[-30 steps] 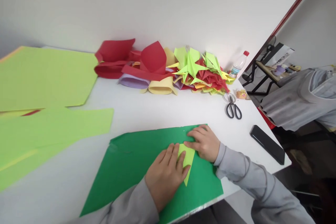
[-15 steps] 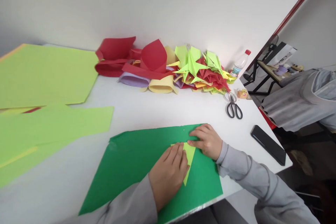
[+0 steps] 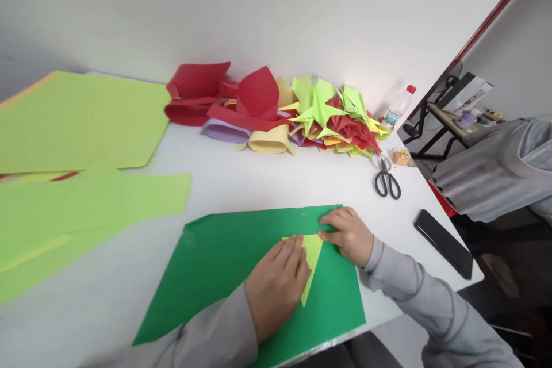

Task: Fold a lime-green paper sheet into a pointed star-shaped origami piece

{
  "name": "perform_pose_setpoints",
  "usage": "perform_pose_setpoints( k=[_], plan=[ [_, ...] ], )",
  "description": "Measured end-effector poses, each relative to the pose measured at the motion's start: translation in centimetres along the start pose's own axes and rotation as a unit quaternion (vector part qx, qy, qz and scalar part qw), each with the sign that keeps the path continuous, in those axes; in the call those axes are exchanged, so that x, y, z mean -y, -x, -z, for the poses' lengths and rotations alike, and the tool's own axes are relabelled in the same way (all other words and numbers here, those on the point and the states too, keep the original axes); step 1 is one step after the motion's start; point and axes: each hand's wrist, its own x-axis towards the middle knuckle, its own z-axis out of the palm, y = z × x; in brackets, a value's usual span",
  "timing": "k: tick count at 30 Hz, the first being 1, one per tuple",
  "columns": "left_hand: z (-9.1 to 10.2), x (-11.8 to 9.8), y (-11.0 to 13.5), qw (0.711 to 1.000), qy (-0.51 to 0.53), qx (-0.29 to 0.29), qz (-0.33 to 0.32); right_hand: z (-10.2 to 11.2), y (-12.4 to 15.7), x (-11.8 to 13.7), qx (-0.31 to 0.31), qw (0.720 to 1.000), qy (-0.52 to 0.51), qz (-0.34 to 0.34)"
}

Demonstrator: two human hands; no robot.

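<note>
Yellow-green paper (image 3: pixel 312 250) shaped as a narrow triangle lies on a deep green sheet (image 3: pixel 233 247) at the near edge of a white tabletop (image 3: pixel 259 181), in the head camera's view. Its point aims at six o'clock, its straight edge runs along twelve. Clock directions below are from this triangle.

The left hand (image 3: pixel 276 284), at nine o'clock, has a flattened grip: fingers side by side, pressing the paper down. The right hand (image 3: pixel 351 236), between one and two o'clock, has a loose, spread grip, with its lowest visible digit at the triangle's upper right corner.

To work this well, I would judge, keep the left fingers flat so the layers cannot slide, line up the corner before pressing, then run a fingertip firmly along the edge for a sharp crease.

Much of the triangle's nine o'clock side is hidden beneath the left hand; only a sliver of the top edge shows past the fingers, and the number of layers cannot be told. Folded paper stars (image 3: pixel 318 104) at twelve overlap too closely to count. Scissors (image 3: pixel 386 183) lie between one and two, their blade tips hard to make out. Grey cloth (image 3: pixel 478 167) at two is cut off by the frame.
</note>
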Motion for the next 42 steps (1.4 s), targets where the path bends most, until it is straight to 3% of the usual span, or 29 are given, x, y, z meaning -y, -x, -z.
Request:
perform_pose_setpoints(
  k=[5,10,12,14,16,23,29,34,37,42],
  plan=[
    [0.2,-0.3,0.2,1.000,-0.002,0.000,0.005,0.6,-1.0,1.0,0.047,0.998,0.047,0.015],
    [0.5,0.8,-1.0,1.000,0.029,-0.003,0.000,0.0,-1.2,2.2,0.043,0.996,0.071,-0.013],
    [0.4,2.0,-1.8,0.997,0.077,0.026,0.008,-0.1,-1.0,2.1,0.036,0.997,0.065,-0.015],
    [0.1,3.0,-2.4,0.989,0.117,0.090,0.007,-0.2,-0.9,1.8,0.037,0.997,0.060,-0.017],
    [-0.3,3.2,-2.4,0.986,0.128,0.103,-0.009,-0.3,-0.9,1.7,0.043,0.997,0.064,-0.024],
    [-1.7,1.4,0.0,0.996,0.075,0.027,-0.037,-0.7,0.5,1.0,0.017,0.998,0.007,-0.061],
    [-1.7,2.9,0.1,0.990,0.135,-0.014,-0.038,-1.4,1.6,-0.1,0.039,0.995,-0.038,-0.088],
    [-0.8,3.8,1.5,0.989,0.150,-0.006,-0.011,-1.8,1.6,0.2,0.042,0.996,-0.016,-0.079],
    [-0.1,4.3,1.2,0.984,0.173,0.049,-0.001,-1.6,1.3,0.5,0.060,0.994,-0.012,-0.087],
    [1.6,4.6,-2.7,0.949,0.171,0.249,0.096,-0.8,1.1,1.2,0.061,0.992,-0.032,-0.108]
  ],
)
